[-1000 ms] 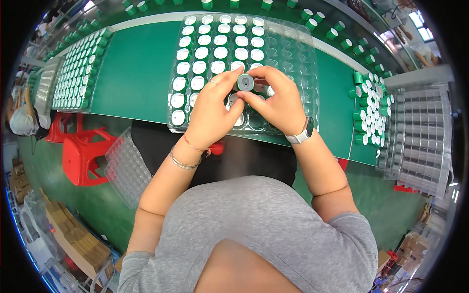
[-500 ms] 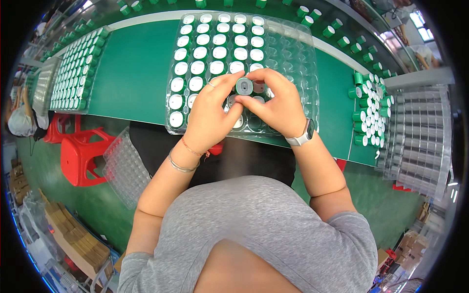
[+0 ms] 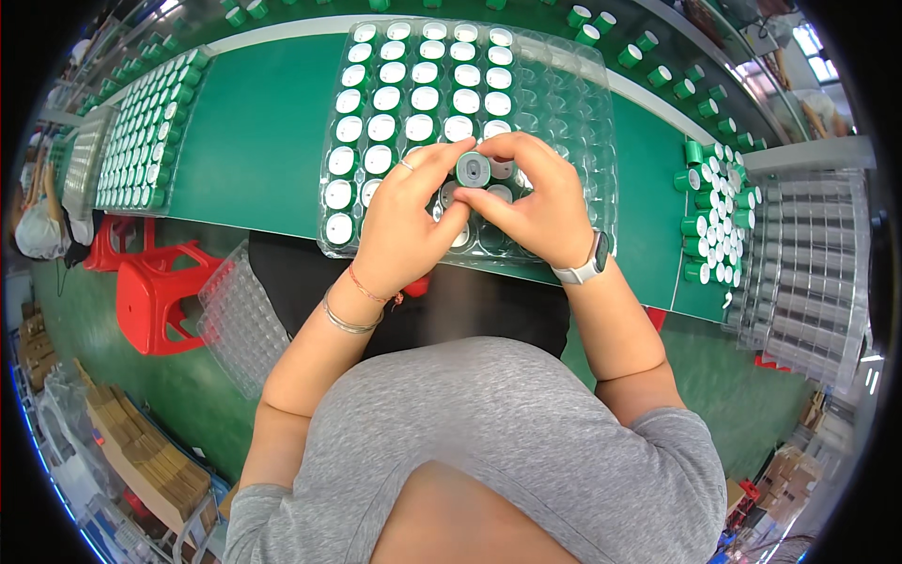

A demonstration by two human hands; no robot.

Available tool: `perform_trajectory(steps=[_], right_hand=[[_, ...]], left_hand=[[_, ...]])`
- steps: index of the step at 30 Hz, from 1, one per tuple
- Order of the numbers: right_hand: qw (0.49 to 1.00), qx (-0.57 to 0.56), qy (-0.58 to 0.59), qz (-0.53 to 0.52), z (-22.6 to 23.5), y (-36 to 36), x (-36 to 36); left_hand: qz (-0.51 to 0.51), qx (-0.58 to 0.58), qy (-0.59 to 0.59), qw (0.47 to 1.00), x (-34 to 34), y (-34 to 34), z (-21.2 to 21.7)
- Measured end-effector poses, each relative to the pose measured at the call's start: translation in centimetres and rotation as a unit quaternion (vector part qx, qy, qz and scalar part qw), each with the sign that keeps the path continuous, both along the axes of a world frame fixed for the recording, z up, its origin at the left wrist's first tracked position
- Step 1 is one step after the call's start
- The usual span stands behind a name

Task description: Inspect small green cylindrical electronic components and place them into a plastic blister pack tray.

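A short green cylinder (image 3: 473, 169) with a grey recessed end facing up is held between both hands, above a clear plastic tray (image 3: 587, 122). Curved around its left side are the fingers of my left hand (image 3: 409, 211), closed on it. The thumb and forefinger of my right hand (image 3: 545, 202) press on it from the right. In the tray stand several rows of similar green cylinders with white tops (image 3: 386, 99); the right-hand columns show bare pockets. My hands cover part of the near rows.
Loose green cylinders (image 3: 719, 216) crowd the green table (image 3: 254, 132) at right, beside stacked clear trays (image 3: 808, 254). Another filled tray (image 3: 150, 132) stands at far left. Green cylinders (image 3: 630, 54) line the far side. A red stool (image 3: 155, 301) is on the floor at left.
Both hands keep their hold on the cylinder, almost still. The spaced-out cylinders along the far side have shifted slightly to the left.
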State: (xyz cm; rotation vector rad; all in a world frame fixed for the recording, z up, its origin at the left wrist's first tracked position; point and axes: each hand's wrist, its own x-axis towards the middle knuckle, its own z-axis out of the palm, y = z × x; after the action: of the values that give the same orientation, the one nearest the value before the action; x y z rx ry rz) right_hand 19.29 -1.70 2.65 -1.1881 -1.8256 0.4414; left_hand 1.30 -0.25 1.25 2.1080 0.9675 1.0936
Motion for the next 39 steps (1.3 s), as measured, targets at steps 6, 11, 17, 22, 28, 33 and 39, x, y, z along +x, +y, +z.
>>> perform_trajectory(steps=[6, 11, 17, 22, 28, 33, 39], right_hand=[[0.998, 0.05, -0.007, 0.024, -0.19, 0.16, 0.35], [0.997, 0.07, 0.0, 0.042, -0.22, 0.15, 0.49], [0.996, 0.077, -0.001, 0.053, 0.04, 0.05, 0.58], [0.996, 0.078, -0.006, 0.051, 0.06, -0.03, 0.56], [0.995, 0.084, 0.009, 0.058, -0.05, 0.07, 0.52], [0.993, 0.08, 0.011, 0.091, -0.1, 0.21, 0.62], [0.991, 0.071, -0.014, 0.114, -0.37, 0.26, 0.55]], left_hand=[[0.0, 0.026, -0.023, 0.999, 0.0, -0.27, 0.08], [0.005, 0.034, -0.024, 0.999, -0.13, -0.56, 0.01], [0.011, 0.066, -0.033, 0.997, -0.09, -0.66, -0.12], [0.012, 0.064, -0.042, 0.997, 0.0, -0.64, -0.13], [0.014, 0.065, -0.038, 0.997, -0.06, -0.62, 0.0], [0.02, 0.079, -0.027, 0.996, 0.02, -0.63, -0.01], [0.031, 0.073, -0.025, 0.997, -0.02, -0.65, 0.01]])
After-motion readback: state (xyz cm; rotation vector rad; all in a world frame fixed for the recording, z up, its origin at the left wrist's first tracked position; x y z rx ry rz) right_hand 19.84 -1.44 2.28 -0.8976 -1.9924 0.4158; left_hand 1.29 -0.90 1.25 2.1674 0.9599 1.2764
